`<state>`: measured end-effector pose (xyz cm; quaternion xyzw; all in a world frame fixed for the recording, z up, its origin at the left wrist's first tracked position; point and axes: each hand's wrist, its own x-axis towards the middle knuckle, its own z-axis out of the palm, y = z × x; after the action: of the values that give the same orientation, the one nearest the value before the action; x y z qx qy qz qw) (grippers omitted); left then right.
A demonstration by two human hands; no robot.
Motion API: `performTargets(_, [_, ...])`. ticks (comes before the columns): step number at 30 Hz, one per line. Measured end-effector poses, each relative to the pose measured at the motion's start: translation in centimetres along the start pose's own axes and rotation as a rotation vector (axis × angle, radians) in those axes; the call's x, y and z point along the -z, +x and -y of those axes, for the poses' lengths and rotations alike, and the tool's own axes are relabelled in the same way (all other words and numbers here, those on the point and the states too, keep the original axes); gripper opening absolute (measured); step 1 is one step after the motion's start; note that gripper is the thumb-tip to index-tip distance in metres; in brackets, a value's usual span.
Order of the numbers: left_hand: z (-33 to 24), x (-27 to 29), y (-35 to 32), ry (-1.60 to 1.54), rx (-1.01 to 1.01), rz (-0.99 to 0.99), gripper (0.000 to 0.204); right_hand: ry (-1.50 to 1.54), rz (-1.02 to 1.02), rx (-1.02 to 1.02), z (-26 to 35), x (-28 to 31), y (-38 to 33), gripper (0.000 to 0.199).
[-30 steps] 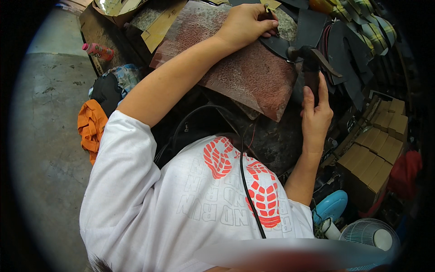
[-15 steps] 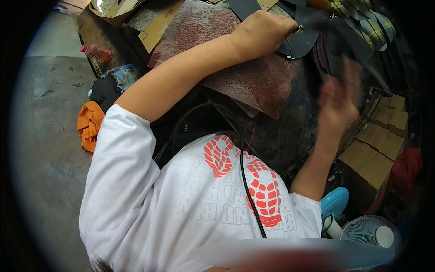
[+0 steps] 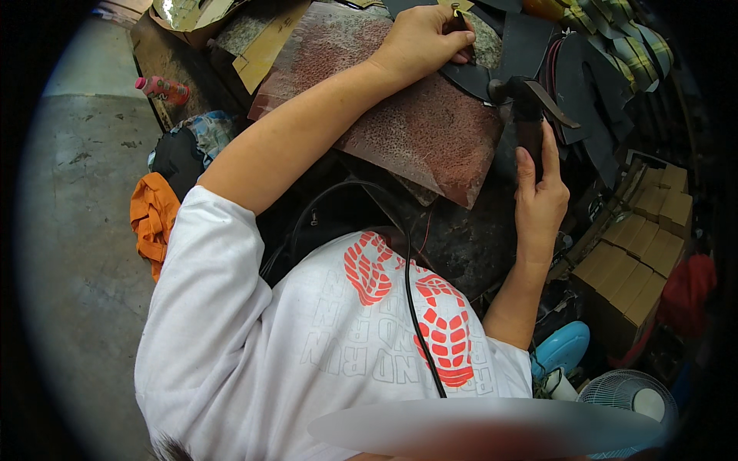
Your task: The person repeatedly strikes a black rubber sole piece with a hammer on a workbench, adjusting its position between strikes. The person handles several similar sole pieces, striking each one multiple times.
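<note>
My left hand (image 3: 425,42) is at the far edge of a worn reddish-brown board (image 3: 430,138). Its fingers pinch a slim dark tool (image 3: 460,21) with a brass-coloured end pointing up; its lower part is hard to make out. Under these fingers lies a dark, curved flat piece (image 3: 470,79). My right hand (image 3: 541,201) holds a claw hammer (image 3: 529,137) by its black handle, thumb and a finger stretched along it. The hammer's round face points left, close to the dark piece, and its claw points right.
Flat black cut pieces (image 3: 576,84) lie beyond the hammer, beside yellow-and-black checked pieces (image 3: 619,38). Small brown boxes (image 3: 623,269) are stacked at right, near a fan (image 3: 630,399). A pink bottle (image 3: 163,89) lies at the left. A black cable (image 3: 410,269) hangs across my shirt.
My left hand has shifted slightly left and away, with the slim tool now more upright. My right hand, blurred before, has come left and lower, and the hammer now shows clearly.
</note>
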<state>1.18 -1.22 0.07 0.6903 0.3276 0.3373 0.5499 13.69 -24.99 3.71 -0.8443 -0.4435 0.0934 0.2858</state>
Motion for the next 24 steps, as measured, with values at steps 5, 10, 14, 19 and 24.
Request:
performTargets(5, [-0.4,0.1,0.0,0.015,-0.025,0.032,0.016,0.012,0.000,0.024,-2.4,-0.6,-0.3,0.052])
performTargets(10, [-0.6,0.4,-0.2,0.273,-0.180,0.002,0.016,0.109,-0.034,0.064,-1.8,0.7,0.0,0.050])
performTargets(14, [-0.6,-0.3,-0.2,0.457,-0.467,-0.047,0.014,0.272,-0.200,0.379,3.7,6.9,0.7,0.041])
performTargets(19, [-0.6,-2.1,-0.3,0.520,-0.766,-0.043,0.012,0.470,-0.272,0.563,6.2,8.1,1.1,0.042])
performTargets(24, [-0.5,-2.2,-0.6,0.564,-0.736,-0.088,0.011,0.167,-0.138,0.080,0.5,1.6,1.2,0.053])
